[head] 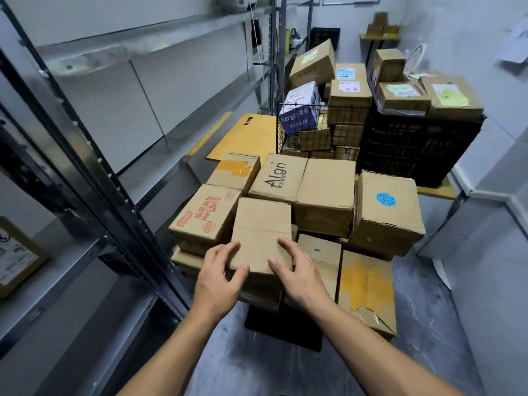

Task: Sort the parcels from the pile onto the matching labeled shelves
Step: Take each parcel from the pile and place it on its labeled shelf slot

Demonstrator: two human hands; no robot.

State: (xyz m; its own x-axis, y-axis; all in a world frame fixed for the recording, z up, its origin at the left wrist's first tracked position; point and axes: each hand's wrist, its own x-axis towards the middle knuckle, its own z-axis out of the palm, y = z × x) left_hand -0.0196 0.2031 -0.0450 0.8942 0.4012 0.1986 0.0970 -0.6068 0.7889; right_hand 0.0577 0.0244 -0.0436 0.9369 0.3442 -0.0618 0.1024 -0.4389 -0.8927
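A plain brown parcel lies on top of the near part of a pile of cardboard boxes on the floor. My left hand grips its near left corner, thumb on top and fingers on the front edge. My right hand holds the near right corner the same way. Around it lie a box printed MR FRIES, a box printed Align and a box with a round blue sticker. A metal shelf rack runs along the left; I cannot read any shelf labels.
A wire basket full of labelled boxes and a black crate topped with more parcels stand behind the pile. A yellow envelope lies by the rack. One labelled parcel sits on a lower left shelf. Grey floor shows at the front.
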